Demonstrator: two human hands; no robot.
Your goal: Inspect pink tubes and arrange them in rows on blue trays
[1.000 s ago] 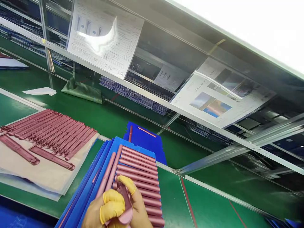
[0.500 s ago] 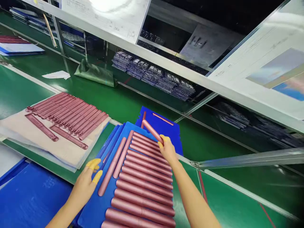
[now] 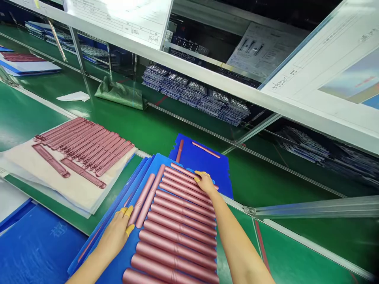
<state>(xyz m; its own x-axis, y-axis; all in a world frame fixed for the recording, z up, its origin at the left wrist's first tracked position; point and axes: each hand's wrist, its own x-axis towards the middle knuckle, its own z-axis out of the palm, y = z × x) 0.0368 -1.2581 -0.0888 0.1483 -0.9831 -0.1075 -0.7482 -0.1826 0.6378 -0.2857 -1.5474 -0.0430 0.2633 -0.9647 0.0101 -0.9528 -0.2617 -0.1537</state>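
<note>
Beneath my hands lies a blue sheet (image 3: 161, 158) bearing a column of pink metallic tube-like bars (image 3: 177, 227), set side by side. My right hand (image 3: 206, 183), yellow covers on its fingertips, pinches the topmost pink bar (image 3: 183, 169), which lies along the head of the column. Left of the column, two more bars lie slanting. My left hand (image 3: 117, 228), also with yellow fingertip covers, has thumb and fingers around the lower end of the outer slanting bar (image 3: 144, 193). That bar's lower tip is partly hidden by the fingers.
Slotted pink strips (image 3: 85, 144) lie on white sheets (image 3: 17, 157) at left. Behind the column, a dark blue sheet (image 3: 207, 165) carries two bars. A white shelf rail (image 3: 201, 73) crosses above; stacked parts (image 3: 195, 92) sit behind. A metal strut (image 3: 296, 207) extends right.
My right hand has lowered its bar from a raised tilt onto the head of the column. My left hand has moved right and closed on the outer slanting bar.
</note>
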